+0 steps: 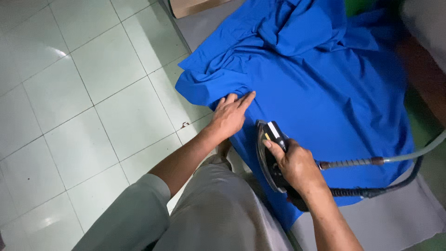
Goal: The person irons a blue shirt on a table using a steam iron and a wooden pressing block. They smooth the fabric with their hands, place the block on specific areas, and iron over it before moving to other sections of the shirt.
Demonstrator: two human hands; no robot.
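Observation:
A bright blue garment [316, 79] lies spread over a grey padded ironing surface [399, 218], bunched into folds at its far end. My left hand [230, 114] presses flat on the near edge of the blue cloth, fingers together and pointing away from me. My right hand [295, 165] grips the handle of a black steam iron [269, 153], which rests on the cloth close to my left hand. A steam hose and a black cable [385, 174] run from the back of the iron off to the right.
Pale green floor tiles [69, 102] fill the left half of the view. My grey trouser leg [213, 209] stands against the board's near edge. A brown cardboard piece [190, 5] shows at the top, and a dark wooden edge [425, 74] at the right.

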